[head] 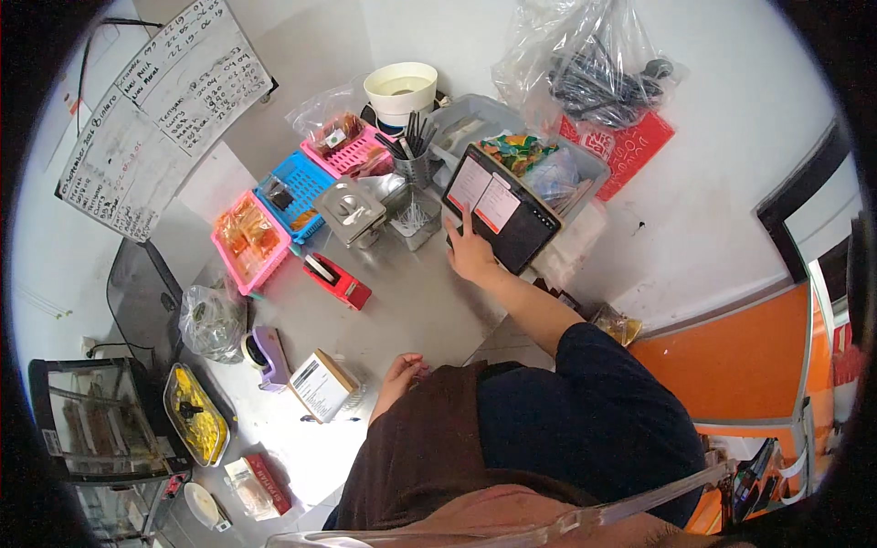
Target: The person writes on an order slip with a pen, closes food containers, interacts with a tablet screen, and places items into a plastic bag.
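A tablet in a dark case point(503, 209) leans at the back right of the steel counter, its screen lit with two pale panels. My right hand point(471, 252) is over its lower left part, index finger stretched onto or just above the screen; it holds nothing. My left hand point(405, 375) rests near the counter's front edge beside my apron, with its fingers partly curled and nothing seen in it. A red tape dispenser point(337, 281) lies between the hands and the baskets. Left of my left hand are a cardboard box with a printed sheet point(323, 385) and a purple tape dispenser point(268, 357).
Pink point(253, 274) and blue baskets point(279, 226) hold packets along the back. Nearby are a lidded steel container point(349, 212), a steel cup of dark utensils point(412, 168), a scale with a white bowl point(401, 92) and a grey bin point(596, 161). A tray of yellow food point(195, 414) stands left.
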{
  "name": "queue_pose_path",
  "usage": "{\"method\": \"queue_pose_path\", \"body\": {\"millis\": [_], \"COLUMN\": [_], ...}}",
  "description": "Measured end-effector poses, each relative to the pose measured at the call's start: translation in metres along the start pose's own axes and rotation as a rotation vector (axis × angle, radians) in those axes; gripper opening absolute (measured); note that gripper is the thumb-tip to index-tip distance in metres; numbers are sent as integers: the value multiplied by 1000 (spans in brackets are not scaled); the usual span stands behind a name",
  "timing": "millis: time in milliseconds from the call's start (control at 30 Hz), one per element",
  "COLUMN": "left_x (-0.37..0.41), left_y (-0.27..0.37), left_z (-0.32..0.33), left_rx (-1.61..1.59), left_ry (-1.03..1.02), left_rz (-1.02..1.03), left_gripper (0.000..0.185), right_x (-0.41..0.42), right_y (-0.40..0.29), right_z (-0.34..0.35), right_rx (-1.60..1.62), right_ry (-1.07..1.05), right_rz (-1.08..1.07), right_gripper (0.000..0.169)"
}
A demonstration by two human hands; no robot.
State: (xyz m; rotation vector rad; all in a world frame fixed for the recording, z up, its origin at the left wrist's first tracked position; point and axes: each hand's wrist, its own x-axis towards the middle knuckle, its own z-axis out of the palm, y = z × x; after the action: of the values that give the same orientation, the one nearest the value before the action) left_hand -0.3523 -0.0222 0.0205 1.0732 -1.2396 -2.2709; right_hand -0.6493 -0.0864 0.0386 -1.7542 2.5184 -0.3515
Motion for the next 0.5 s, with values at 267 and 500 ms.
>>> {"method": "queue_pose_path", "body": {"millis": [267, 500], "left_x": [3, 1], "left_y": [-1, -5], "left_z": [11, 9], "left_rx": [-8, -28], "left_ry": [-11, 27], "left_rz": [20, -9], "left_gripper": [22, 20], "right_x": [3, 4], "right_y": [3, 2], "right_z": [6, 5], "right_rx": [-21, -3], "right_ry": [-140, -146], "right_rz": [-12, -33], "right_gripper": [71, 70]}}
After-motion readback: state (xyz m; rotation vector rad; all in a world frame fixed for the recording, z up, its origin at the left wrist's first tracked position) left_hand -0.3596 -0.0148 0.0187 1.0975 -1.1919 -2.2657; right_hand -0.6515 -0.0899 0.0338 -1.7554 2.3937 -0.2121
